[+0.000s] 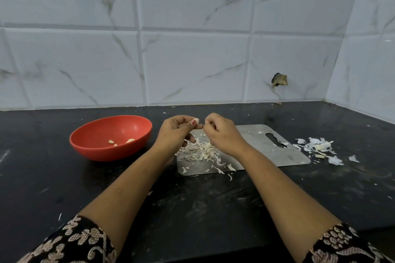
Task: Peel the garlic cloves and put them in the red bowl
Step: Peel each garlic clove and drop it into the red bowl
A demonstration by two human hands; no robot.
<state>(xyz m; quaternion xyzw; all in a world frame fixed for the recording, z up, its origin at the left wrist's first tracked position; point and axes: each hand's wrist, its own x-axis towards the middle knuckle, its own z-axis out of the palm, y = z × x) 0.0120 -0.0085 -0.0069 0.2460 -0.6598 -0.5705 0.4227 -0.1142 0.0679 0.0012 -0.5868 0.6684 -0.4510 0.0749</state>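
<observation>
A: Where is the clove being worked on?
B: Centre of the frame, above the steel board. The left hand pinches the garlic clove between thumb and curled fingers.
A: And the other hand?
B: The right hand is just beside it, fingers curled, pinching a pale shred close to the clove; whether shred and clove are joined I cannot tell.
A: The red bowl?
B: Left of centre on the black counter, apart from the board, with peeled cloves lying in its bottom.
A: Skins?
B: A pile of skins on the board's left part under the hands, more loose skins on the counter at the right, past the board's handle slot
</observation>
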